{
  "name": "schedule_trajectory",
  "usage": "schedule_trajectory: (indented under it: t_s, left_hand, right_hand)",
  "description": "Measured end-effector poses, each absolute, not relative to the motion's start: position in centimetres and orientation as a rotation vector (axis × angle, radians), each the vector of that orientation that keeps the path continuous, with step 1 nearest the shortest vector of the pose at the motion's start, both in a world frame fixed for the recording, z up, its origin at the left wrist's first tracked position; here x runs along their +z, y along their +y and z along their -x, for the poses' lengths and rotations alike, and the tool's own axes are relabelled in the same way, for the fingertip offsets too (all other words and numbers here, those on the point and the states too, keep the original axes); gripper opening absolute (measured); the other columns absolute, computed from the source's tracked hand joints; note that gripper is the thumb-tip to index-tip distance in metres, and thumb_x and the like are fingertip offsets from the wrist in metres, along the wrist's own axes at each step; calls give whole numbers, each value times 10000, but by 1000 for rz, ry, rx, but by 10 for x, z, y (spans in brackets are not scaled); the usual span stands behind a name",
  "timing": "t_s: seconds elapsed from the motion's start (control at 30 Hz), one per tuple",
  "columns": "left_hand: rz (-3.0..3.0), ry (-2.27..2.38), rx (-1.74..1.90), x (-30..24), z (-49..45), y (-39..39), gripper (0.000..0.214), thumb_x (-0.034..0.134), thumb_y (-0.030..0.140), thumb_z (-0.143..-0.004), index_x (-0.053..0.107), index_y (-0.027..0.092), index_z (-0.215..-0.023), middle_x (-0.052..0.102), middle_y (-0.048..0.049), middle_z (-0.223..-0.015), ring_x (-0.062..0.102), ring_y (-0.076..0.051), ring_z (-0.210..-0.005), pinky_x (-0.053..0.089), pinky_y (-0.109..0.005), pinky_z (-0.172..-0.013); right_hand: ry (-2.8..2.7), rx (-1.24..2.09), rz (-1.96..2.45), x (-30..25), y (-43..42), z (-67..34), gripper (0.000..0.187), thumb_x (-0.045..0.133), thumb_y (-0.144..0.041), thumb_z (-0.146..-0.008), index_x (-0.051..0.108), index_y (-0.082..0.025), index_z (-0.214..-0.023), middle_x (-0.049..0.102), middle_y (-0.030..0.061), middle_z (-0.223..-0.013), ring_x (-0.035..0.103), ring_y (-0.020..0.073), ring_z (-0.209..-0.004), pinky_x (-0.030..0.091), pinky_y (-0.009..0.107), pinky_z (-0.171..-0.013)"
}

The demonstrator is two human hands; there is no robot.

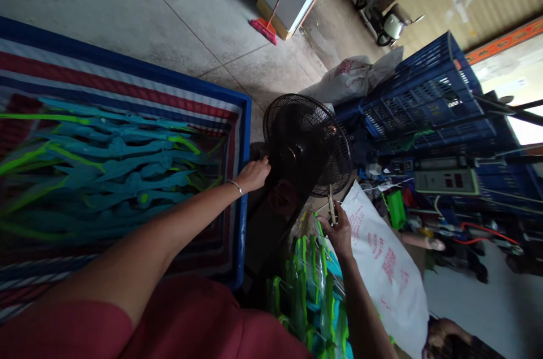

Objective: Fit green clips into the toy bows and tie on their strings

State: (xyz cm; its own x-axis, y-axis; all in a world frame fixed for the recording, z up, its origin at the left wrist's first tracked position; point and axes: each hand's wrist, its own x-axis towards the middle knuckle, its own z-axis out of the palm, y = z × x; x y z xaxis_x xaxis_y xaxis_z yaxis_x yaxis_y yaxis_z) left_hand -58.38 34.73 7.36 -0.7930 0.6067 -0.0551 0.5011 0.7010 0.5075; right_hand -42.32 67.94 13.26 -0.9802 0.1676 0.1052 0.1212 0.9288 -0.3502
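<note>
My left hand [253, 174], with a bracelet at the wrist, reaches over the right rim of the blue crate [245, 178] towards the dark fan [307, 144]. Its fingers are curled together; whatever they may grip is lost in shadow. My right hand [339, 230] is closed on a small, narrow, pale tool [331, 205] that points up at the fan's lower edge. Its exact kind is unclear. Just below that hand are green-edged clear plastic pieces [314, 274] with blue parts among them. Teal and lime-green strips [131, 161] lie in the striped, lined crate.
A white printed sack [384, 263] lies right of my right hand. Blue plastic baskets [432, 93] and a grey box with a display [445, 181] stand beyond. A red broom [265, 30] leans by a pillar. Part of another person [452, 333] shows at bottom right.
</note>
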Motion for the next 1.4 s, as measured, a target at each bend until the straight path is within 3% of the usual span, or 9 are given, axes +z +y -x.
schedule_trajectory:
  t_s: [0.47,0.67,0.9,1.2,1.4]
  left_hand:
    - [-865,2695,601,82,585,346,184,628,236,-966,654,122,-1108,656,-98,-1182,648,-226,-1026,548,-420,-904]
    - [-865,2712,500,78,587,347,136,602,235,-975,645,127,-1046,652,-85,-1142,646,-210,-963,551,-395,-849]
    - [-895,2734,418,80,585,348,159,610,275,-979,647,127,-1028,653,-72,-1122,648,-200,-928,558,-373,-818]
    - [-897,2704,406,85,585,346,171,617,272,-974,650,130,-1062,654,-86,-1152,647,-209,-967,554,-396,-849]
    - [-881,2700,470,85,586,346,154,620,219,-969,656,120,-1080,658,-94,-1177,652,-221,-1019,554,-417,-897]
  right_hand:
    - [-2937,634,213,142,672,422,755,599,-647,-895,487,-132,-1436,626,200,-1270,632,318,-1095,550,495,-911]
    - [-2945,579,248,148,679,419,838,635,-719,-847,483,-146,-1440,620,179,-1285,599,333,-1177,510,520,-1009]
    - [-2930,580,295,151,682,407,953,603,-806,-801,470,-129,-1459,630,174,-1267,609,324,-1156,510,503,-1019]
    - [-2936,702,298,155,670,394,871,621,-747,-837,487,-147,-1454,608,211,-1329,593,359,-1205,492,544,-1026]
    - [-3103,788,216,151,668,409,810,597,-733,-857,519,-166,-1431,648,197,-1279,654,343,-1095,530,531,-963]
